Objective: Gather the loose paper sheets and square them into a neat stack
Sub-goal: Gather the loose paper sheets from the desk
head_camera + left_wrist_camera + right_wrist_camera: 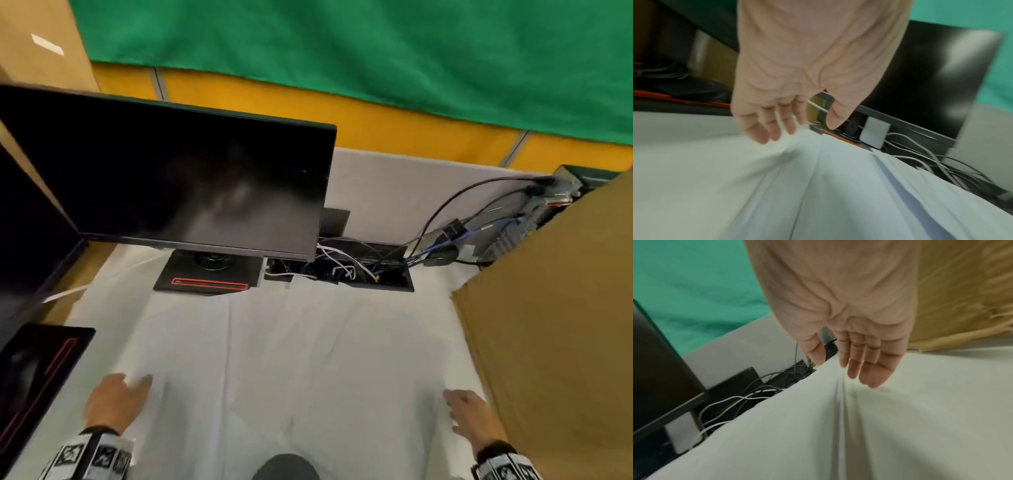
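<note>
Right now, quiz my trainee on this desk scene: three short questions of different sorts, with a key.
1. True or false: the left hand grips a pen.
2. What stands beside the right hand: (a) tall brown cardboard box, (b) red bucket, (c) glass jar?
3. Fill in: the loose white paper sheets lie in front of the black computer ____.

Key: 1 false; 2 a; 3 monitor.
</note>
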Demonstrator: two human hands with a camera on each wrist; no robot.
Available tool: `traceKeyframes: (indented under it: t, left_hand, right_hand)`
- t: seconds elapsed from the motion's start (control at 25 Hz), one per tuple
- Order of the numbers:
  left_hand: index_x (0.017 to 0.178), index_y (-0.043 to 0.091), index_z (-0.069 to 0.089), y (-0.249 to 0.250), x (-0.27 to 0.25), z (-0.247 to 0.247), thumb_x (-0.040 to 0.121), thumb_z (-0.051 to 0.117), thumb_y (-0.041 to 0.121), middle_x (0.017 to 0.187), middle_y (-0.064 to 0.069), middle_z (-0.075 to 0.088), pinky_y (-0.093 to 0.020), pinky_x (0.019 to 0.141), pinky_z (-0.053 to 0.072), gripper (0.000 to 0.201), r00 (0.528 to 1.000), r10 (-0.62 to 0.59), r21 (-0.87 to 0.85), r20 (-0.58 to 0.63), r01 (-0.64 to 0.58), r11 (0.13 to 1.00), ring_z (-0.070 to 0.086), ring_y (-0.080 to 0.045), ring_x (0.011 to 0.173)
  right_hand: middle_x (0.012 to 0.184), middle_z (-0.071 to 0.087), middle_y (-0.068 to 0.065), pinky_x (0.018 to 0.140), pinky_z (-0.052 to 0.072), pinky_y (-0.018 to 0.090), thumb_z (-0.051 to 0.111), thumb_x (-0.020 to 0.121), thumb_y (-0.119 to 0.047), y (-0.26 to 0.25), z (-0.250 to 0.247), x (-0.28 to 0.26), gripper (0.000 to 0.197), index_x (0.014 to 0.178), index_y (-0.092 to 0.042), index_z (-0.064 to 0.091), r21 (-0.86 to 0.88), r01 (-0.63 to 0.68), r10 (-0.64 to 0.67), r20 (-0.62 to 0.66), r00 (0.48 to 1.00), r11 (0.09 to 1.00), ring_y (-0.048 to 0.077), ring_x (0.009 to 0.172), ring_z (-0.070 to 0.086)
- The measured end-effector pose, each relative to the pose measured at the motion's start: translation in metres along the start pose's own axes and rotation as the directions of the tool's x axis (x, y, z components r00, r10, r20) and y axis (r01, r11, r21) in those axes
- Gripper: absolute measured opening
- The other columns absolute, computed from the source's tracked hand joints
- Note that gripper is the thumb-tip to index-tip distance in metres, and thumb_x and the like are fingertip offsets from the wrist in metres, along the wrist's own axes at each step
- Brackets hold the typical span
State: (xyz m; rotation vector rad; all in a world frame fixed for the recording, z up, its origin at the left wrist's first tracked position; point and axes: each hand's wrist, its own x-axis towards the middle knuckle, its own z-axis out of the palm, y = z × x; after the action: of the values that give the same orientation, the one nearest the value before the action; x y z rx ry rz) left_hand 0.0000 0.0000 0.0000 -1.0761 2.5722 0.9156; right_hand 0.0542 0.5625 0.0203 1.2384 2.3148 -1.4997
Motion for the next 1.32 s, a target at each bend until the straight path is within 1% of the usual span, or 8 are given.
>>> traceKeyframes:
  t: [0.16,0.36,0.48,0.6,0.76,0.88,1.08,1.32]
  left_hand:
    - [0.119,-0.010,0.056,0.034,-0.012,0.005,0.095,0.038,0.034,0.124,-0.036,0.054,-0.041,0.100,0.035,0.054,0.978,-0.115,-0.127,0.173,0.138,0.982,0.051,-0.044,0.117]
    - [0.134,-0.010,0.036,0.083,-0.056,0.031,0.097,0.034,0.021,0.146,-0.025,0.038,-0.033,0.108,0.025,0.048,0.927,0.114,-0.138,0.358,-0.068,0.988,0.037,-0.035,0.134]
    - [0.137,-0.001,0.039,0.087,-0.059,0.044,0.094,0.037,0.038,0.142,-0.020,0.045,-0.040,0.112,0.031,0.058,0.876,0.075,-0.405,0.477,0.144,0.903,0.046,-0.034,0.127]
    - [0.133,0.011,0.047,0.086,-0.058,0.040,0.084,0.042,0.060,0.139,-0.010,0.050,-0.041,0.108,0.035,0.070,0.811,0.069,-0.649,0.581,0.410,0.641,0.049,-0.028,0.123]
    - [0.125,0.009,0.054,0.104,-0.091,0.043,0.042,0.077,0.068,0.126,-0.009,0.060,-0.039,0.104,0.041,0.105,0.720,0.164,-0.486,0.675,0.266,0.832,0.056,-0.024,0.113]
    - [0.103,0.005,0.063,0.107,-0.108,0.059,0.015,0.088,0.054,0.099,-0.009,0.068,-0.029,0.078,0.051,0.104,0.691,0.193,-0.426,0.697,0.182,0.886,0.063,-0.021,0.093]
    - [0.090,0.013,0.057,0.101,-0.139,0.054,0.067,0.077,0.002,0.084,-0.001,0.062,-0.026,0.068,0.052,0.032,0.732,0.288,-0.510,0.617,0.093,0.855,0.059,-0.014,0.078]
    - [0.110,0.019,0.062,0.101,-0.148,0.010,0.028,0.091,0.043,0.101,0.001,0.076,-0.030,0.085,0.055,0.090,0.701,0.546,-0.723,0.459,-0.064,0.688,0.070,-0.015,0.096]
  right_hand:
    - [0.088,0.067,0.019,0.075,0.054,0.044,0.067,0.085,-0.030,-0.026,0.022,0.010,0.032,0.084,0.002,0.064,0.072,-0.035,0.030,0.070,0.997,0.997,0.034,0.080,0.062]
    - [0.100,0.069,0.016,0.081,0.054,0.040,0.072,0.081,-0.030,-0.050,0.071,-0.002,0.037,0.108,-0.006,0.064,-0.015,0.140,-0.133,0.227,0.965,0.990,0.036,0.095,0.066]
    - [0.096,0.071,0.008,0.075,0.054,0.035,0.076,0.078,-0.030,-0.053,0.081,-0.008,0.043,0.112,-0.007,0.064,0.060,0.131,-0.143,0.290,0.946,0.990,0.030,0.091,0.067]
    - [0.100,0.071,0.009,0.078,0.053,0.037,0.079,0.073,-0.036,-0.054,0.082,-0.014,0.045,0.108,-0.012,0.065,0.212,0.047,-0.101,0.253,0.962,0.976,0.029,0.093,0.066]
    - [0.098,0.073,0.010,0.080,0.054,0.038,0.085,0.065,-0.036,-0.060,0.108,-0.033,0.050,0.105,-0.011,0.067,0.199,0.016,-0.088,0.361,0.928,0.980,0.028,0.092,0.067]
    - [0.100,0.074,0.010,0.085,0.054,0.039,0.088,0.056,-0.036,-0.060,0.122,-0.042,0.064,0.110,-0.009,0.067,0.208,0.001,-0.091,0.423,0.902,0.978,0.028,0.095,0.068]
    - [0.099,0.077,0.015,0.077,0.057,0.036,0.097,0.024,-0.040,-0.045,0.103,-0.048,0.096,0.109,-0.005,0.068,0.267,-0.075,-0.065,0.481,0.874,0.961,0.032,0.093,0.072]
    - [0.118,0.071,0.018,0.082,0.059,0.042,0.091,0.046,-0.007,-0.072,0.056,-0.082,0.085,0.124,-0.004,0.059,0.575,-0.040,-0.358,0.560,0.747,0.817,0.034,0.106,0.068]
